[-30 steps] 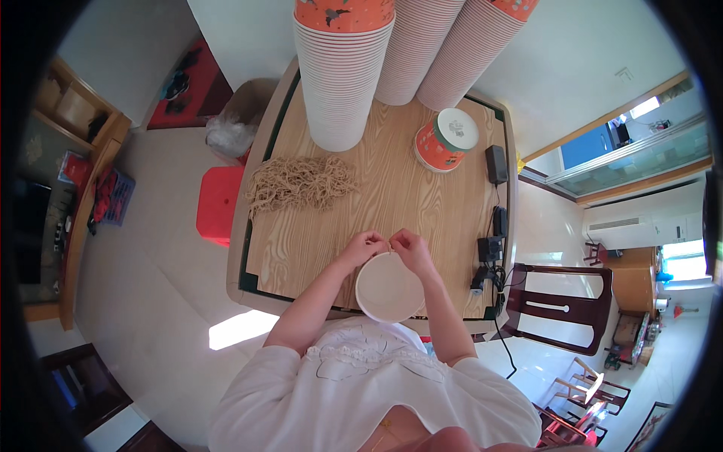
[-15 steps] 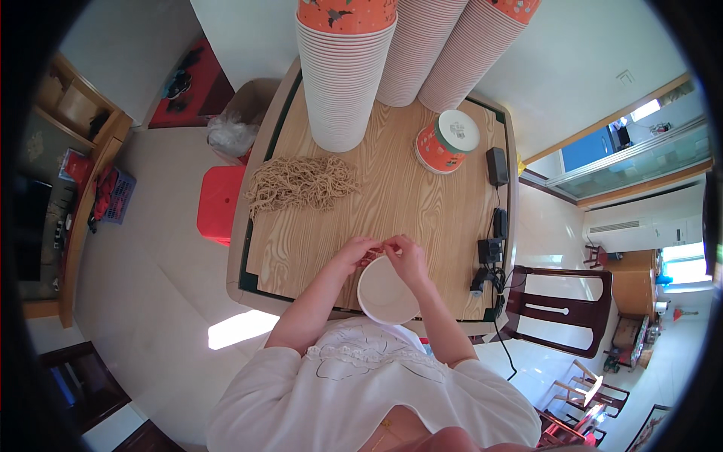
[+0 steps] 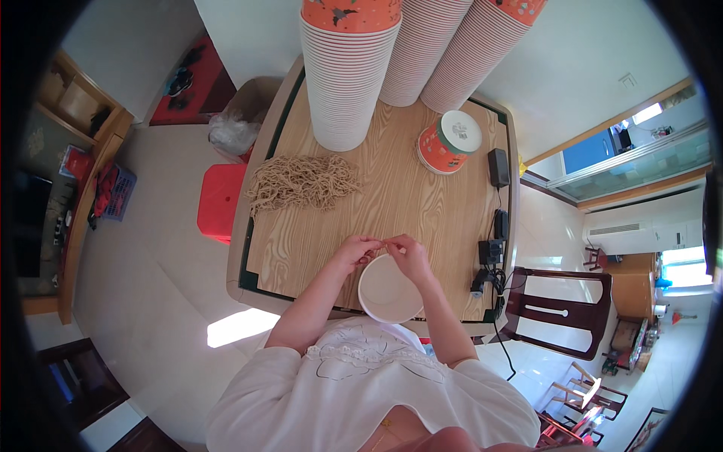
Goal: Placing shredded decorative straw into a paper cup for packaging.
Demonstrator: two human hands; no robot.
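A white paper bucket stands at the table's near edge against my body, its open mouth facing up. My left hand and my right hand meet over its far rim, fingertips pinched close together. Whatever lies between the fingertips is too small to make out. Beyond my left hand, a heap of tan cord is spread on the wood-grain table. Toward the far right sits an orange patterned paper bucket with a white and green round top.
Tall stacks of nested paper buckets rise at the table's far side. Black power adapters and cables line the right edge, beside a dark wooden chair. A red stool and a box with clear plastic bags stand to the left.
My pinched fingers have shifted slightly above the bucket's far rim. The bucket has moved a touch to the right; the heap of cord lies as before.
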